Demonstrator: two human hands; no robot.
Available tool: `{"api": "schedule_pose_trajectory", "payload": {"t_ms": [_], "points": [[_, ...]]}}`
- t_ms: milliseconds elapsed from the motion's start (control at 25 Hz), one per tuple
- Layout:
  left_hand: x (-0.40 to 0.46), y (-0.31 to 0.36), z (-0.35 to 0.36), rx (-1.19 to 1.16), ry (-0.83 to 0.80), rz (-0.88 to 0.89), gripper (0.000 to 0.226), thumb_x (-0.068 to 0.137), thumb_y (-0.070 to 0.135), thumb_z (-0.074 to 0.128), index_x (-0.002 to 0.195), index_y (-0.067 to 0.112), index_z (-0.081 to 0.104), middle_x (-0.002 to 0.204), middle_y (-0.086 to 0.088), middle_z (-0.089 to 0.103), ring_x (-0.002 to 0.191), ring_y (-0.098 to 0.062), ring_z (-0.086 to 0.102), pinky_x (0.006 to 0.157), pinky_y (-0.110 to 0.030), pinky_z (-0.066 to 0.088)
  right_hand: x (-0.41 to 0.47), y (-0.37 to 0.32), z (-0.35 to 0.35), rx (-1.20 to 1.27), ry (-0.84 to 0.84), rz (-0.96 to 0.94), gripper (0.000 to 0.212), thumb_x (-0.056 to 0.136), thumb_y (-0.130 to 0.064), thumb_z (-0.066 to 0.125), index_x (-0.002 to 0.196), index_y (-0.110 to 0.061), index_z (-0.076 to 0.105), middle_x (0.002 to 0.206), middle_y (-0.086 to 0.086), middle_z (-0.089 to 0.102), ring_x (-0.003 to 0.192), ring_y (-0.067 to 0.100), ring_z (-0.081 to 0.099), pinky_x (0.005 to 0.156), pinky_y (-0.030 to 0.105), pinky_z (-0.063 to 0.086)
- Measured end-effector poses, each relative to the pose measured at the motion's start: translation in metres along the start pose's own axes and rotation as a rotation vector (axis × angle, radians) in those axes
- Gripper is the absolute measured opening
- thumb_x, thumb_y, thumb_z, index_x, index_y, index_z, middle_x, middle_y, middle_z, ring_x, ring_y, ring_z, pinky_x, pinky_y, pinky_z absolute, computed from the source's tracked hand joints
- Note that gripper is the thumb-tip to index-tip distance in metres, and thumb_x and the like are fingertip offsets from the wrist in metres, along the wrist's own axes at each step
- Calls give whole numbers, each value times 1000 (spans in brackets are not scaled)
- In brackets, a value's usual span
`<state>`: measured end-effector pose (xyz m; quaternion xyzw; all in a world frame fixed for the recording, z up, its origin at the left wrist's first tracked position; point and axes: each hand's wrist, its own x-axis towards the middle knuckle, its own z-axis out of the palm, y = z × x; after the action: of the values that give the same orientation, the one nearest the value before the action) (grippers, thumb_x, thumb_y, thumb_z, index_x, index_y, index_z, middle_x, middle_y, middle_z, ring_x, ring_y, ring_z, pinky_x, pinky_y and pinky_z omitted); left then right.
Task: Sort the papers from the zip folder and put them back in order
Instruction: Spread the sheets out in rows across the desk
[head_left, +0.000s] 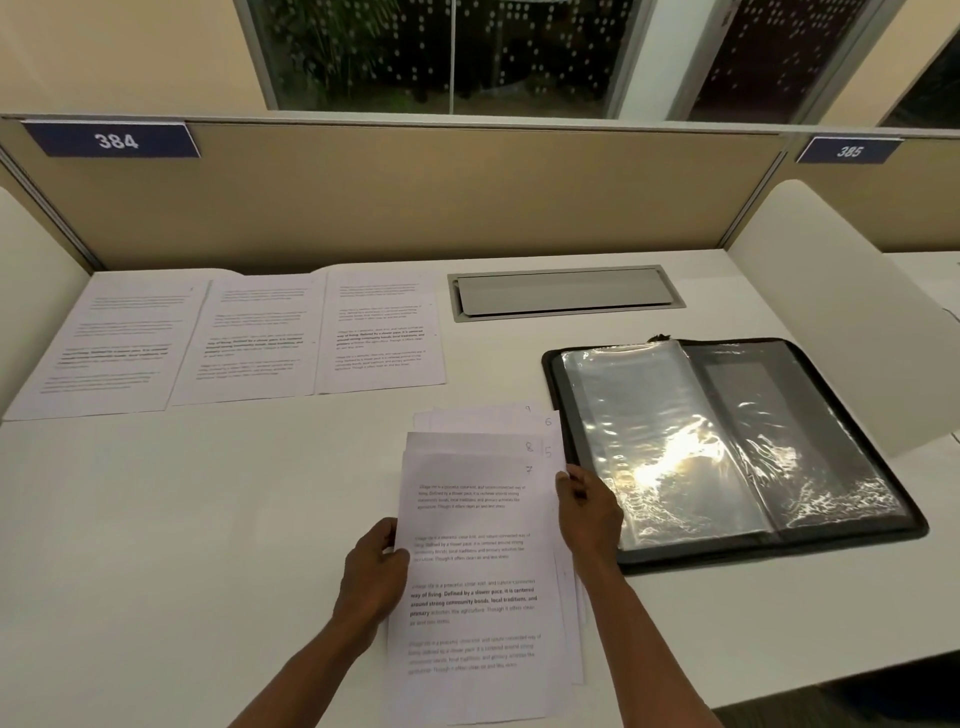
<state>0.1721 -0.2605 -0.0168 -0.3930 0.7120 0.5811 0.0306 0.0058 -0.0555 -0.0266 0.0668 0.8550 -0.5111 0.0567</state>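
Note:
A fanned stack of printed papers (472, 571) lies on the white desk in front of me, with handwritten numbers 7, 8, 5, 6 and 9 showing at the top right corners. My left hand (371, 574) grips the stack's left edge. My right hand (587, 512) holds the right edge, thumb on top of sheet 7. The black zip folder (727, 447) lies open to the right, its clear plastic sleeves shining under the light. Three printed sheets (244, 338) lie side by side at the far left of the desk.
A beige partition with blue labels 384 (115, 140) and 385 (849, 151) closes the back of the desk. A grey cable hatch (566, 292) sits in the desk behind the folder. White side dividers stand left and right (831, 312). Dark windows are above.

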Motion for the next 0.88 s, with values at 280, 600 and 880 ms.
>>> {"api": "schedule_pose_trajectory", "payload": {"t_ms": [280, 600, 880], "points": [[-4, 3, -2, -5, 96, -4, 30, 92, 6, 53, 106, 30, 64, 99, 10, 71, 88, -10, 68, 67, -26, 52, 5, 2, -4, 84, 29, 53, 19, 85, -17, 80, 103, -14, 74, 83, -3, 71, 76, 7, 66, 67, 19, 52], [-10, 6, 17, 11, 158, 31, 17, 87, 24, 74, 99, 26, 61, 98, 7, 69, 87, -12, 68, 74, -35, 59, 12, 3, -5, 288, -2, 91, 6, 92, -19, 73, 90, -20, 67, 84, 3, 68, 78, 20, 64, 74, 33, 55], [-19, 16, 31, -59, 186, -16, 22, 91, 20, 71, 107, 23, 56, 95, 5, 70, 78, -13, 70, 58, -24, 52, 17, 13, -11, 385, -3, 192, 15, 96, -25, 67, 84, -17, 67, 85, 7, 71, 79, 23, 64, 77, 40, 55]]}}
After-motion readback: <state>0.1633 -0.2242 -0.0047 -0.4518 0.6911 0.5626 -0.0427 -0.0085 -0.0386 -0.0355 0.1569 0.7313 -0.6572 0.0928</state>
